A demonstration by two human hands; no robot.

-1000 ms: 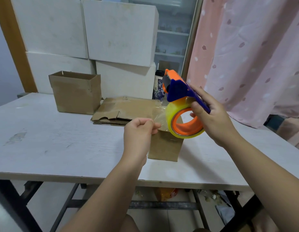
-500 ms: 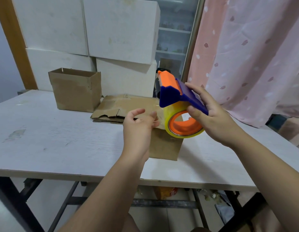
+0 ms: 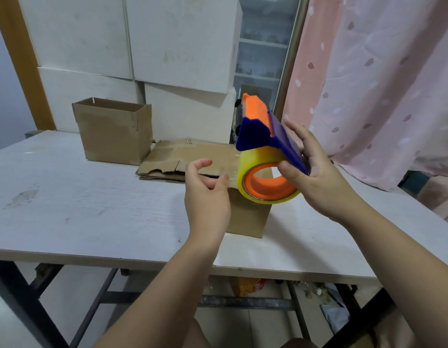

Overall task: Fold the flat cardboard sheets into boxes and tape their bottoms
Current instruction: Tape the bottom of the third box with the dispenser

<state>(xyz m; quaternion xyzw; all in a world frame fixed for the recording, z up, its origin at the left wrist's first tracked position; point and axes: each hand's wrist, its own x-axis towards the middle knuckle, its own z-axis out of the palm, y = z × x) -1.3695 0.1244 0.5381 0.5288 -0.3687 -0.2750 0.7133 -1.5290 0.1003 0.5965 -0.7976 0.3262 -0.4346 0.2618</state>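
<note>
Table (image 3: 92, 197): it spans the middle of the frame and carries all the cardboard.
Finished box (image 3: 114, 131): it stands upright and open-topped at centre left, so at least one box looks done, though its bottom is hidden and its tape cannot be checked.
Flat sheets (image 3: 190, 156): a small stack lies at centre, just right of the finished box. These are unfolded, so by my reading a good share of the work remains.
Current box (image 3: 248, 217): it sits on the table at centre, mostly hidden behind both hands. It looks folded. No tape shows on its visible faces, so taping it seems to be the step in hand.
Tape dispenser (image 3: 265, 136): this blue and orange tool holds a yellowish roll and hangs above the current box, clear of it, right of centre.
Right hand (image 3: 315, 177): its fingers wrap over the blue handle and its thumb presses the orange core, which makes a firm grip.
Left hand (image 3: 207, 194): it is just left of the roll with its fingers loosely curled and one of them lifted apart.
Tape strip (image 3: 230, 172): this short clear film runs from the roll to one left fingertip (image 3: 224, 176) and touches it. I cannot tell whether a second finger closes on it.
</note>
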